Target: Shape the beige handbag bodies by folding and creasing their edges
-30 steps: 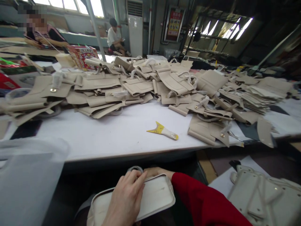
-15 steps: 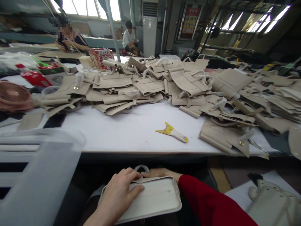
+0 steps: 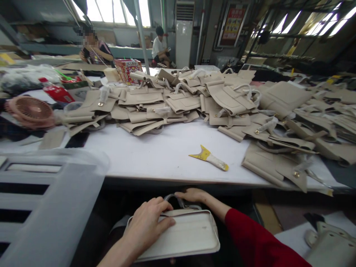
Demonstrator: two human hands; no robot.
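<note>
Left hand (image 3: 151, 218) partly closed, fingers bent over the upper edge of a pale bag (image 3: 185, 235) and thumb laid on its flat panel, so that it has hold of the bag at that edge. Right hand (image 3: 193, 194), emerging from a red sleeve (image 3: 258, 237), reaches behind the bag with its fingertips at the bag's handle (image 3: 180, 202); whether it grips the handle or only touches it cannot be told.

Largest in the scene is the white worktop (image 3: 144, 155), which runs across the view beyond the hands. Along its far part extends a heap of beige bag parts (image 3: 182, 102), overlapping at various angles, many with wrapped handles. Behind the heap sit two people, one in a dark and pink top (image 3: 100, 53), the other in a white shirt (image 3: 159, 48). A grey slatted object (image 3: 75, 193) occupies the near left corner.

The bag itself lies below the near edge of the worktop, close to the wearer, tilted with its panel facing up. On the worktop, a patterned red box (image 3: 129, 70) stands behind the heap, and a pink fan (image 3: 32, 109) lies at the far left. Smaller is the yellow and white forked tool (image 3: 210, 158), flat on bare worktop near the front edge. Smallest is a gold-coloured fitting (image 3: 296, 174) on the nearest beige part.
</note>
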